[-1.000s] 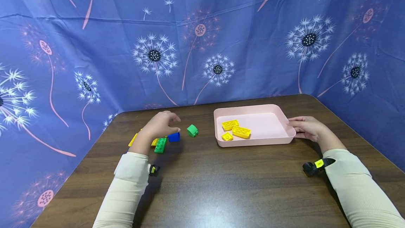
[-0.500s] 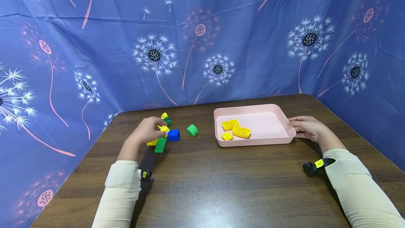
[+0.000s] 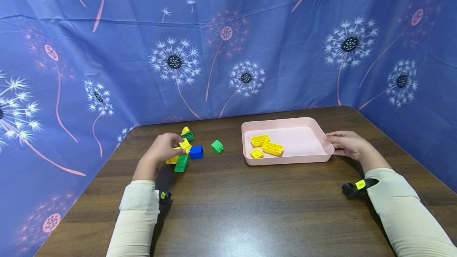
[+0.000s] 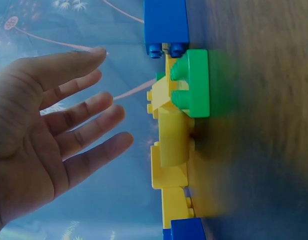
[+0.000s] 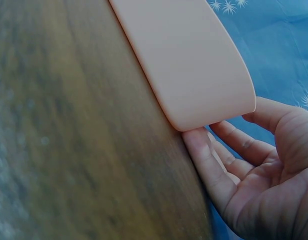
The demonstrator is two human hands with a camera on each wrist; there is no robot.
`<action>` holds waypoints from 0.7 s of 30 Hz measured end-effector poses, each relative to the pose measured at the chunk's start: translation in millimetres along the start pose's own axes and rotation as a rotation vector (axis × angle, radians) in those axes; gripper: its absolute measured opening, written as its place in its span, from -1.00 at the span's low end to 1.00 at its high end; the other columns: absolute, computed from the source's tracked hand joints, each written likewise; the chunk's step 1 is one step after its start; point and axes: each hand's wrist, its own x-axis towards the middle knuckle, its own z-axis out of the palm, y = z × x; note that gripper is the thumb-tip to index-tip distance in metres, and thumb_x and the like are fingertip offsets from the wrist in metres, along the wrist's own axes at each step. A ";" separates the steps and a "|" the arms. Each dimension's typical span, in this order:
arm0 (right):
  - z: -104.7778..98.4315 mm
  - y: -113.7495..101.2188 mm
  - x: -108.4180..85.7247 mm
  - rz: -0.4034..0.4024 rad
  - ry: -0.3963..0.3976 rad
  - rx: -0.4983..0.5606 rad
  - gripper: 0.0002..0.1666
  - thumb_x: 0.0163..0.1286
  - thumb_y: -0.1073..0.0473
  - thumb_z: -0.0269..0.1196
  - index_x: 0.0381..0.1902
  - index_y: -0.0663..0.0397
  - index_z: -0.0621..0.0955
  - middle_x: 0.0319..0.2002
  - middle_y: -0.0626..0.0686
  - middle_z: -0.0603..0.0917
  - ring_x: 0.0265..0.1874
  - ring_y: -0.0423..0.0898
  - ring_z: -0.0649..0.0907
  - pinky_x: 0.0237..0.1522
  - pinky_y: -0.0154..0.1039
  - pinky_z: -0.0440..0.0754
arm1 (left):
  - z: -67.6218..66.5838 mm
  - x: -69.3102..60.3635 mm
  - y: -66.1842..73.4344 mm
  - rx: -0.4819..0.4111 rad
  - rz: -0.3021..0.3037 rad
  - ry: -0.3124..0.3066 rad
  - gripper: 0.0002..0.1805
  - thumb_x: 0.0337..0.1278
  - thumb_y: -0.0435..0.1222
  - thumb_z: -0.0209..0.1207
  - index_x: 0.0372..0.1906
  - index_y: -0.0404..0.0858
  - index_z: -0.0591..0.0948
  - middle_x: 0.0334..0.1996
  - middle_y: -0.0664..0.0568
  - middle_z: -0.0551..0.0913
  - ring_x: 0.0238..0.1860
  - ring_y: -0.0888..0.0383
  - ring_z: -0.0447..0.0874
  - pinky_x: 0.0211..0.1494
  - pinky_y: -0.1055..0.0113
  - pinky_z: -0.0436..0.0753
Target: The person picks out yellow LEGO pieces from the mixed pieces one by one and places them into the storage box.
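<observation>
In the head view, my left hand (image 3: pixel 163 148) is at a pile of toy building bricks, its fingertips beside a yellow brick (image 3: pixel 185 144). The left wrist view shows its fingers (image 4: pixel 79 115) spread apart, nothing between them. About it lie a blue brick (image 3: pixel 196 152), a long green brick (image 3: pixel 181 163) and more yellow bricks, some hidden by the hand. Over at the right, my right hand (image 3: pixel 347 145) holds the end wall of a pale pink tray (image 3: pixel 289 161); the right wrist view shows some fingertips hidden behind it. Several yellow bricks (image 3: pixel 272 148) lie in the tray's left part.
A green rounded brick (image 3: pixel 217 146) lies alone between pile and tray. Behind the pile sits a dark green brick with a yellow one (image 3: pixel 185 130) against it. The brown wooden table (image 3: pixel 250 201) ends at a blue dandelion-print cloth (image 3: pixel 278 70).
My left hand has moved left and back from over the blue brick, uncovering that brick and the yellow ones. My right hand and the tray stay in place.
</observation>
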 end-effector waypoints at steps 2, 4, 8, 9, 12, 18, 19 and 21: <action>-0.2 0.5 0.1 0.003 0.000 0.006 -0.59 0.42 0.21 0.19 0.15 0.31 0.48 -0.34 -0.10 0.73 -0.32 -0.23 0.71 -0.21 -0.20 0.69 | 0.3 0.9 -1.7 0.007 -0.017 -0.011 -0.59 0.08 -0.27 0.36 0.01 -0.41 0.63 -0.13 -0.23 0.66 -0.10 -0.12 0.59 0.00 -0.02 0.58; -0.6 1.0 0.2 0.006 0.000 0.005 -0.58 0.42 0.21 0.19 0.15 0.31 0.47 -0.33 -0.10 0.73 -0.31 -0.23 0.71 -0.21 -0.20 0.69 | 1.0 2.0 -3.7 0.018 -0.030 -0.022 -0.59 0.09 -0.26 0.36 0.00 -0.41 0.63 -0.13 -0.23 0.66 -0.10 -0.11 0.60 0.01 -0.03 0.58; -1.7 2.0 0.1 0.005 0.004 0.002 -0.57 0.42 0.20 0.19 0.15 0.32 0.46 -0.33 -0.10 0.73 -0.31 -0.23 0.71 -0.21 -0.20 0.69 | 3.0 4.4 -6.4 0.038 -0.048 -0.040 -0.62 0.10 -0.26 0.35 -0.02 -0.40 0.64 -0.10 -0.23 0.67 -0.07 -0.12 0.62 0.04 -0.05 0.58; -2.2 2.3 0.3 0.005 0.005 0.003 -0.60 0.42 0.20 0.19 0.13 0.29 0.47 -0.33 -0.11 0.73 -0.32 -0.23 0.71 -0.21 -0.20 0.69 | 3.5 4.8 -6.7 0.045 -0.054 -0.045 -0.62 0.11 -0.26 0.35 -0.02 -0.40 0.64 -0.09 -0.23 0.67 -0.06 -0.12 0.62 0.05 -0.05 0.57; -3.5 2.9 1.2 0.004 0.005 0.011 -0.70 0.42 0.20 0.20 0.05 0.19 0.52 -0.34 -0.11 0.73 -0.32 -0.23 0.71 -0.22 -0.21 0.69 | 4.7 5.7 -7.8 0.071 -0.078 -0.061 -0.62 0.10 -0.26 0.35 -0.01 -0.38 0.65 -0.05 -0.24 0.66 -0.03 -0.13 0.60 0.08 -0.07 0.55; -3.8 3.4 2.9 -0.003 0.001 0.008 -0.69 0.42 0.20 0.19 0.07 0.19 0.53 -0.33 -0.10 0.73 -0.31 -0.22 0.71 -0.21 -0.21 0.69 | 7.1 5.4 -12.3 0.114 -0.101 -0.088 -0.62 0.06 -0.25 0.37 -0.02 -0.34 0.66 -0.03 -0.23 0.65 0.01 -0.16 0.57 0.11 -0.10 0.53; -3.3 3.3 2.9 -0.003 0.002 0.005 -0.64 0.42 0.20 0.19 0.11 0.24 0.50 -0.33 -0.10 0.73 -0.31 -0.22 0.71 -0.21 -0.21 0.69 | 7.5 5.2 -13.2 0.116 -0.103 -0.090 -0.62 0.05 -0.25 0.37 -0.03 -0.34 0.67 -0.03 -0.23 0.65 0.01 -0.17 0.57 0.11 -0.10 0.52; -2.2 2.9 2.2 -0.003 0.002 -0.003 -0.53 0.42 0.20 0.18 0.19 0.35 0.44 -0.32 -0.10 0.72 -0.31 -0.22 0.71 -0.21 -0.21 0.69 | 8.1 4.5 -15.0 0.116 -0.114 -0.094 -0.62 0.04 -0.26 0.38 -0.03 -0.33 0.67 -0.02 -0.22 0.64 0.02 -0.17 0.56 0.13 -0.11 0.52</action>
